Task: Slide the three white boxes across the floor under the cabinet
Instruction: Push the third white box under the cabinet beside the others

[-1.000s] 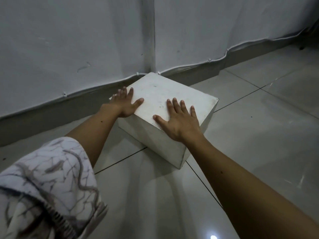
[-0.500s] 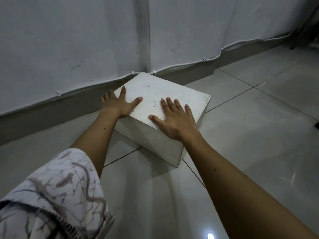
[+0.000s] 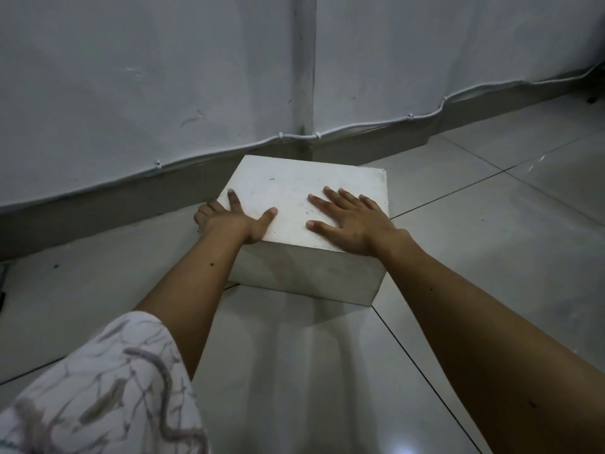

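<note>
Pressing flat on a white box (image 3: 304, 191), the right hand (image 3: 352, 221) lies spread open on top; the left hand (image 3: 234, 219) cups its left edge; box on the tiled floor (image 3: 491, 244) near the wall (image 3: 131, 77).

one white box (image 3: 304, 204), two hands (image 3: 357, 221)

Background: wall, cable, floor

Grey wall (image 3: 131, 77) beyond the hands; white cable (image 3: 360, 126) clipped along dark skirting (image 3: 98, 204); glossy tiled floor (image 3: 491, 244) beneath, dark grout lines.
</note>
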